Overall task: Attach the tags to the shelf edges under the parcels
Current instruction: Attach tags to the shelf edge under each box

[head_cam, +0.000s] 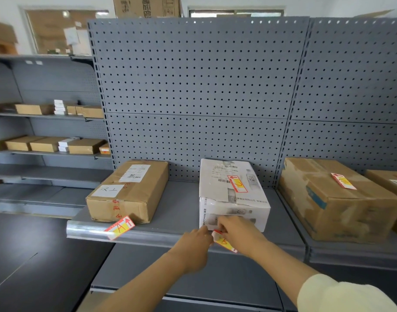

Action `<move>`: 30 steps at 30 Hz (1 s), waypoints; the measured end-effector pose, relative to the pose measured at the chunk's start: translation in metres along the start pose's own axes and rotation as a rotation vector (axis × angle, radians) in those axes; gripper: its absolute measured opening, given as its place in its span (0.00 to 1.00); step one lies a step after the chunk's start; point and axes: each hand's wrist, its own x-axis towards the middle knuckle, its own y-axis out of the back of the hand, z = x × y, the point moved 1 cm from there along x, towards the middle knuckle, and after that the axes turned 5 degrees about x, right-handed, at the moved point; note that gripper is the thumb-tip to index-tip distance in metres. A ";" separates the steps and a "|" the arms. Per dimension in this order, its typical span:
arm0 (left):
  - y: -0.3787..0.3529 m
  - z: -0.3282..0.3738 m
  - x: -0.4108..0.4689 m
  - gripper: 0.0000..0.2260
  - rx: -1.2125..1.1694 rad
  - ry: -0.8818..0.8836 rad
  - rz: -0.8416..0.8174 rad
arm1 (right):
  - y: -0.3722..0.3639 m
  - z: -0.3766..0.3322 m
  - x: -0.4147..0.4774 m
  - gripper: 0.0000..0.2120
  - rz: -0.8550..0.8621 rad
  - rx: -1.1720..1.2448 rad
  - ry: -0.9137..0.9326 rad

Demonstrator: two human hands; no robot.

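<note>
On the grey shelf (175,212) stand a brown parcel (130,190) on the left and a white parcel (232,194) in the middle. A red-and-yellow tag marked A (120,227) hangs tilted at the shelf edge (148,236) below the brown parcel. Under the white parcel, my left hand (196,242) and my right hand (237,230) both pinch another red-and-yellow tag (223,240) against the edge. A similar tag (238,183) lies on top of the white parcel.
A large brown parcel (337,199) with a tag (342,181) on top sits on the neighbouring shelf to the right. Another box (393,183) shows at the far right. Shelves at the left hold several small boxes (46,144). A lower shelf (193,273) juts out below my arms.
</note>
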 end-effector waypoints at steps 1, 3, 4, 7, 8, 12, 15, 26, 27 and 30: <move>0.004 -0.001 0.000 0.19 0.006 0.001 0.028 | 0.000 -0.001 0.000 0.05 0.017 -0.023 0.008; 0.014 -0.003 0.001 0.17 0.011 0.000 0.072 | 0.003 0.001 -0.002 0.05 0.042 -0.050 0.014; 0.019 -0.004 0.002 0.16 0.011 -0.001 0.089 | 0.006 0.003 -0.004 0.05 0.050 -0.060 0.014; 0.037 -0.004 0.007 0.15 -0.025 -0.009 0.151 | 0.022 0.012 -0.012 0.05 0.094 -0.085 0.010; 0.044 -0.003 0.008 0.14 -0.044 -0.011 0.174 | 0.028 0.014 -0.015 0.05 0.111 -0.079 0.008; 0.071 -0.008 0.012 0.13 -0.054 -0.013 0.235 | 0.051 0.024 -0.024 0.06 0.142 -0.090 -0.025; 0.093 -0.018 0.016 0.14 -0.043 -0.003 0.245 | 0.070 0.028 -0.026 0.08 0.153 -0.074 -0.068; 0.133 -0.035 0.025 0.16 -0.004 0.012 0.216 | 0.102 0.023 -0.003 0.13 0.117 -0.001 -0.109; 0.131 -0.036 0.026 0.16 0.004 0.012 0.214 | 0.101 0.022 0.000 0.13 0.107 0.003 -0.110; 0.131 -0.040 0.028 0.16 0.021 0.014 0.213 | 0.101 0.023 0.008 0.13 0.075 0.013 -0.115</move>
